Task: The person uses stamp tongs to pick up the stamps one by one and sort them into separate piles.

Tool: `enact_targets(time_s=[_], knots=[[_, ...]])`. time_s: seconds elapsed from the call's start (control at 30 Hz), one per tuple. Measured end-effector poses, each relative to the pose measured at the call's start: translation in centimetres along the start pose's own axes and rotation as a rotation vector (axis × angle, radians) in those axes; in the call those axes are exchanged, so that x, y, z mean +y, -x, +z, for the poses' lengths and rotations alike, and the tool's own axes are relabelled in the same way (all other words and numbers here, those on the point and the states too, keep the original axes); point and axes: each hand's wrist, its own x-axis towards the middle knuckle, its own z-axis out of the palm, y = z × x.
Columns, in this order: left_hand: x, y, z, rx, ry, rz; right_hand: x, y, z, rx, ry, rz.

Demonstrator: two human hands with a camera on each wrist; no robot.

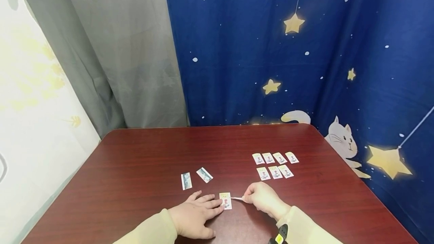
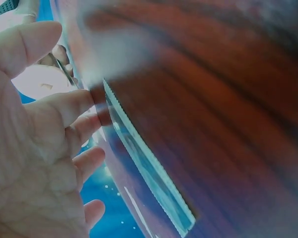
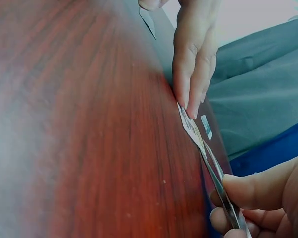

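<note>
My left hand (image 1: 198, 215) lies on the table with fingers spread, its fingertips on the left edge of a yellow-and-white stamp (image 1: 226, 195). From the right, my right hand (image 1: 266, 199) pinches metal tweezers (image 3: 219, 191) between thumb and fingers. The tweezers' tips meet the stamp's right edge; whether they grip it I cannot tell. Beyond the left hand lie two blue-grey stamps, one upright (image 1: 186, 181) and one slanted (image 1: 204, 175). In the left wrist view, a stamp (image 2: 149, 166) with a toothed edge lies past the fingers.
Several yellow-and-white stamps lie in two rows at the right, a back row (image 1: 268, 157) and a front row (image 1: 275, 172). The dark red wooden table (image 1: 152, 150) reaches back to a grey curtain (image 1: 135, 67) and a blue starry curtain (image 1: 237, 48).
</note>
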Motion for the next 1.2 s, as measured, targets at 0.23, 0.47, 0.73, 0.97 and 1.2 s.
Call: enact_targets(time_s=[0.23,0.47,0.73,0.97,1.2], knots=[[0.02,-0.07,0.04,0.006,-0.013,0.006,0.52,-0.67,-0.05,-0.006,-0.047,0.020],[0.02,-0.09,0.09,0.013,-0.037,0.013,0.37,-0.75,0.05,-0.022,-0.070,0.031],[-0.03,-0.09,0.10,0.013,-0.043,0.015,0.01,-0.81,0.14,-0.023,-0.076,0.035],[-0.08,-0.08,0.11,0.010,-0.037,0.015,0.08,-0.79,0.28,-0.013,-0.056,0.032],[-0.14,0.00,0.09,0.002,-0.031,0.020,0.21,-0.76,0.35,-0.006,-0.051,0.026]])
